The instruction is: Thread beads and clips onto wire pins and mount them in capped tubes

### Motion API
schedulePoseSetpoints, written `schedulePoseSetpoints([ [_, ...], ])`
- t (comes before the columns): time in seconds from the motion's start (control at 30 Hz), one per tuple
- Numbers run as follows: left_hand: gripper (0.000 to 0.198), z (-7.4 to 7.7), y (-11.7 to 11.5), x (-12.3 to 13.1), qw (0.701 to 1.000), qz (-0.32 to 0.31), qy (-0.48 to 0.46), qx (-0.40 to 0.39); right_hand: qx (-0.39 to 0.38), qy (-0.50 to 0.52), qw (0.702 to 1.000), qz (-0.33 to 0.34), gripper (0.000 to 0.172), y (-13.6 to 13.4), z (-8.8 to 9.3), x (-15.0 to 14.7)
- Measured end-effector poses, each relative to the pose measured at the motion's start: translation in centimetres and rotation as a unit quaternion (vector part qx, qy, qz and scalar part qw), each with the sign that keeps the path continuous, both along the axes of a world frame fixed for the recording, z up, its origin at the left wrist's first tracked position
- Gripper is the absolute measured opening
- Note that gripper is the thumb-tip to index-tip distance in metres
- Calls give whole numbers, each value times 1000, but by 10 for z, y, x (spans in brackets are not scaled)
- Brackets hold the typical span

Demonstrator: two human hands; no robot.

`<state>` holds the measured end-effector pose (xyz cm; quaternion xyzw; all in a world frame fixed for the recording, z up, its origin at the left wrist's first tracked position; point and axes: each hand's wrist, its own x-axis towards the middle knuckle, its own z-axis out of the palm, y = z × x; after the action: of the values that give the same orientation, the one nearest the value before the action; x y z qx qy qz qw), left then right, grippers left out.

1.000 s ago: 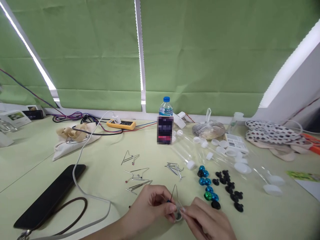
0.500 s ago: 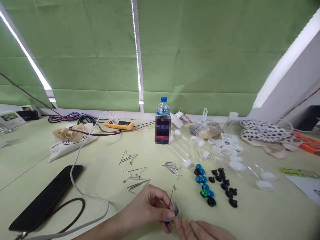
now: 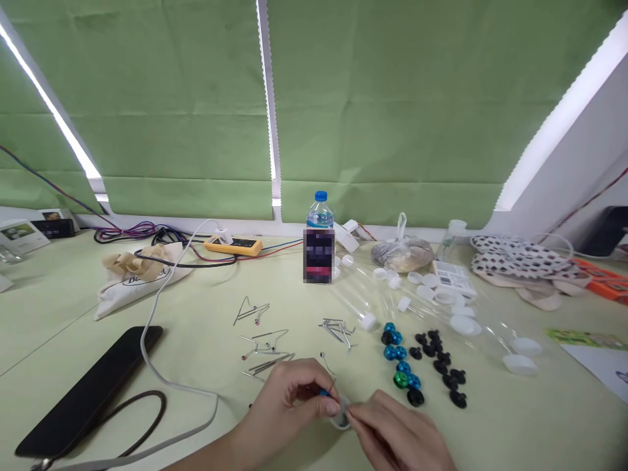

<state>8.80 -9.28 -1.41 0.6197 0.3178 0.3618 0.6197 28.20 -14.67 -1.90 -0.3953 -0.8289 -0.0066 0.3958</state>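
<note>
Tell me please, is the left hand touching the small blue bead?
Touching. In the head view the left hand pinches the small blue bead between thumb and fingers.

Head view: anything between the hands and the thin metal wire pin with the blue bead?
Nothing visible. The left hand pinches the thin metal wire pin with the blue bead, and the right hand touches the small clear round piece beside it. Loose metal pins and blue and black beads lie apart, farther out.

We record from a single head-worn camera. It faces forward and down across the table [image 3: 206, 291] toward the green blinds [image 3: 373, 118], with the left hand [image 3: 289, 402] and right hand [image 3: 397, 435] closest, at the lower edge.
</note>
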Motion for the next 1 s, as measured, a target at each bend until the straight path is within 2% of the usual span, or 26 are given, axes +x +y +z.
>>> schedulePoseSetpoints([
  [0.07,15,2,1,-1,999,5,29,34,-109,93,990,-1,25,1,-8,-3],
  [0.13,16,3,2,-2,998,6,42,45,-214,169,962,-5,27,1,-12,-5],
  [0.2,17,3,2,-3,997,7,47,53,-282,216,935,-4,27,0,-14,-4],
  [0.23,17,3,2,-3,997,8,49,57,-292,225,930,-1,26,0,-13,-3],
  [0.3,19,3,1,-3,997,7,48,61,-275,210,938,8,23,-1,-12,-1],
  [0.37,19,2,0,-2,998,5,36,56,-223,174,959,19,17,0,-10,1],
  [0.5,20,-2,0,-2,1000,6,-20,0,-126,136,982,39,15,-1,-6,0],
  [0.7,21,-1,4,-1,995,5,-73,-74,-162,168,972,29,16,-2,-5,-3],
  [0.77,19,0,5,-1,993,6,-81,-89,-213,221,951,31,16,-2,-8,-4],
  [0.87,16,-1,5,0,992,11,-88,-93,-308,315,897,24,20,0,-12,-7],
  [1.0,13,-1,4,1,992,19,-84,-94,-408,361,839,-9,26,3,-14,-8],
])
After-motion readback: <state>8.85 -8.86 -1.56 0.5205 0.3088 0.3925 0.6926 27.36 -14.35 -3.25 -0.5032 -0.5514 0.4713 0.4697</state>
